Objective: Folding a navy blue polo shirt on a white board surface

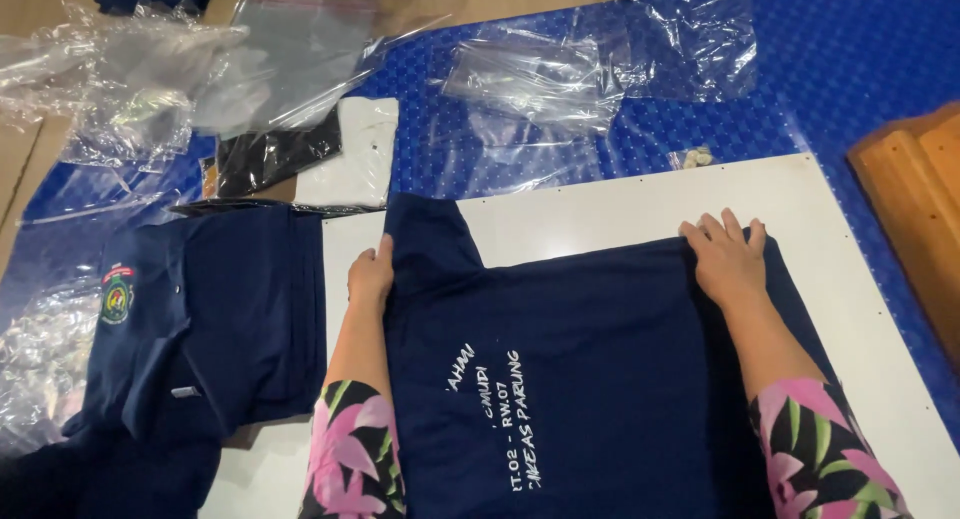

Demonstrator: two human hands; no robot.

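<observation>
Both hands, the left hand (pixel 371 272) and right hand (pixel 727 259), press flat with spread fingers on the navy shirt (pixel 600 369), lying on the white board (pixel 880 309) toward its far edge. The fold may wrinkle if one hand slips.

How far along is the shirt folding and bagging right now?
Done: a stack of folded navy shirts lies beside the white board. In hand: a navy shirt with white lettering is spread on the board, the left hand and the right hand flat on its far edge, not yet folded. Left: the clear plastic bags beyond look empty, so bagging seems pending.
</observation>
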